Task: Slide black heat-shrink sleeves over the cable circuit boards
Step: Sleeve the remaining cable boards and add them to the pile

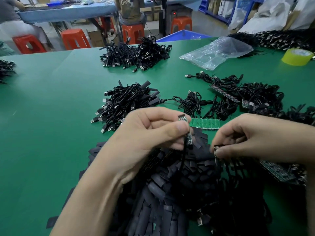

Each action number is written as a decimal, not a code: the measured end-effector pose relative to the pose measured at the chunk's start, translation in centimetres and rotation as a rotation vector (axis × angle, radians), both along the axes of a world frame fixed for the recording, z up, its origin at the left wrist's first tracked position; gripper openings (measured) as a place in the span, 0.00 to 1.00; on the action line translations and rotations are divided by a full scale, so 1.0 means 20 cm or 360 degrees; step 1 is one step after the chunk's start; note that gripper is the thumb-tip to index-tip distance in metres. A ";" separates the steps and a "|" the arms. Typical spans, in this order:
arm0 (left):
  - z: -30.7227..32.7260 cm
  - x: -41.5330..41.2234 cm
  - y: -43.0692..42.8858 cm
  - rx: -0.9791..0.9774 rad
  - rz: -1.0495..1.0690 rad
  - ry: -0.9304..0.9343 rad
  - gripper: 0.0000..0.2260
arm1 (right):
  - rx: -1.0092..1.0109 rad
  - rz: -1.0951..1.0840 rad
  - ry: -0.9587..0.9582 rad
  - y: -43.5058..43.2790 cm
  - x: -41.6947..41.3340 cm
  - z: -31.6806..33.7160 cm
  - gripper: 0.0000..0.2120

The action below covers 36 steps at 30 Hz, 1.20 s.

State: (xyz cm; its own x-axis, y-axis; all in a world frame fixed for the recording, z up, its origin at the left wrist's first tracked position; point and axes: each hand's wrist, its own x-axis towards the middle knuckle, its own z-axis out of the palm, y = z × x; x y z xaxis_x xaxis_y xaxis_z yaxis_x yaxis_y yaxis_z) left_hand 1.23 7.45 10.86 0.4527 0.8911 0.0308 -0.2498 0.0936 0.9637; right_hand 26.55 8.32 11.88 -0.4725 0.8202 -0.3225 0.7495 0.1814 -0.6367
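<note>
Our left hand [144,132] pinches 1 cabled circuit board [183,118] between thumb and forefinger, raised over the heap of black sleeves [179,176], likely keeping sleeves within reach. Our right hand [252,138] pinches a strip of boards [216,149] close beside it.

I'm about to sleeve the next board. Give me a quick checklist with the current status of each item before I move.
1. Circuit board gripped: ok. The left hand pinches it between thumb and forefinger, and its cable hangs down.
2. Board unsleeved: ok. Its components show.
3. Sleeve in the right hand: not ok. Its fingers pinch a board strip, and no sleeve shows there.
4. Sleeves in reach: ok. The sleeve pile lies directly under both hands.
5. Sleeve mouth open enough: cannot tell, as none is picked.
</note>
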 end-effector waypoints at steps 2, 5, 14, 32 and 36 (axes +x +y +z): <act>0.02 -0.01 0.00 0.0070 0.0189 -0.0027 0.06 | 0.0211 -0.0077 -0.0126 0.00 -0.03 0.00 0.26; 0.04 0.00 -0.02 0.0294 0.0454 0.0006 0.06 | 0.0346 -0.0068 0.0263 -0.01 -0.15 0.01 0.21; 0.05 -0.13 0.03 0.0761 0.0630 0.0747 0.11 | 0.0350 -0.0101 0.0935 -0.04 -0.32 0.02 0.16; -0.19 -0.07 0.07 0.0905 0.0116 0.2776 0.07 | 0.0464 -0.0453 0.0618 -0.06 -0.30 0.06 0.15; -0.18 -0.13 0.08 0.0853 0.0046 0.2484 0.05 | 0.0539 -0.0551 0.0702 -0.06 -0.27 0.07 0.14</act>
